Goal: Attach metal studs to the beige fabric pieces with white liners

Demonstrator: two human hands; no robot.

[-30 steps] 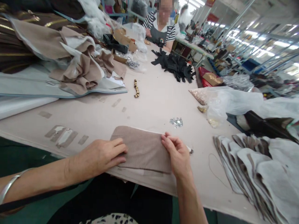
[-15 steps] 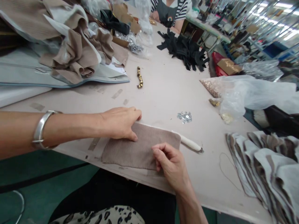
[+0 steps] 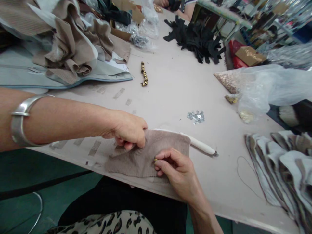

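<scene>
A brown ribbed fabric piece (image 3: 148, 156) lies by the table's front edge, wrinkled toward its left side. My left hand (image 3: 130, 128) is closed on its upper left part, fingers curled under and partly hidden. Between the thumb and forefinger of my right hand (image 3: 179, 169) is a small gold-coloured metal fastener (image 3: 155, 160), held just over the cloth. A white-handled tool (image 3: 202, 145) with a short metal tip sticks out past the fabric's upper right corner. Beyond lie a row of brass-coloured fasteners (image 3: 144, 74) and several thin silver washers (image 3: 196, 117).
Crumpled brown fabric (image 3: 70, 48) covers the far left. Black strips (image 3: 195, 39) are heaped at the back, near another person's arm (image 3: 187, 11). Plastic bags of small parts (image 3: 255, 94) and layered fabric pieces (image 3: 273, 175) occupy the right. A loose thread (image 3: 240, 175) curls nearby.
My left hand has curled from lying over the fabric into a grip, wrinkling it. My right hand has shifted slightly left, and the gold-coloured fastener now shows at its fingertips. The view has tilted down.
</scene>
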